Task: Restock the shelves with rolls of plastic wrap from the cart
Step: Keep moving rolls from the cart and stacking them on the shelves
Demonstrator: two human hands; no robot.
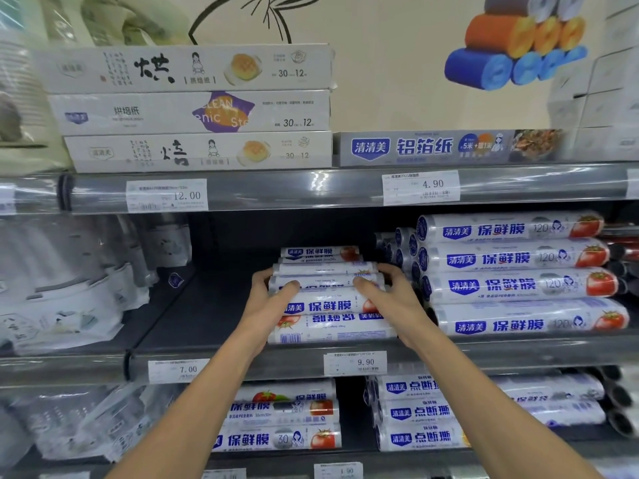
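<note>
A pile of white plastic wrap rolls (328,305) with blue print and tomato pictures lies on the middle shelf (207,354). My left hand (273,299) clasps the pile's left end, thumb on top of an upper roll. My right hand (387,292) clasps its right end the same way. Both arms reach in from below. More rolls of the pile sit behind, partly hidden. The cart is out of view.
A taller stack of longer wrap rolls (518,274) fills the shelf right of the pile. Bagged goods (69,288) stand at the left. Baking paper boxes (193,108) and a foil box (449,146) sit above. More rolls (283,420) lie on the shelf below.
</note>
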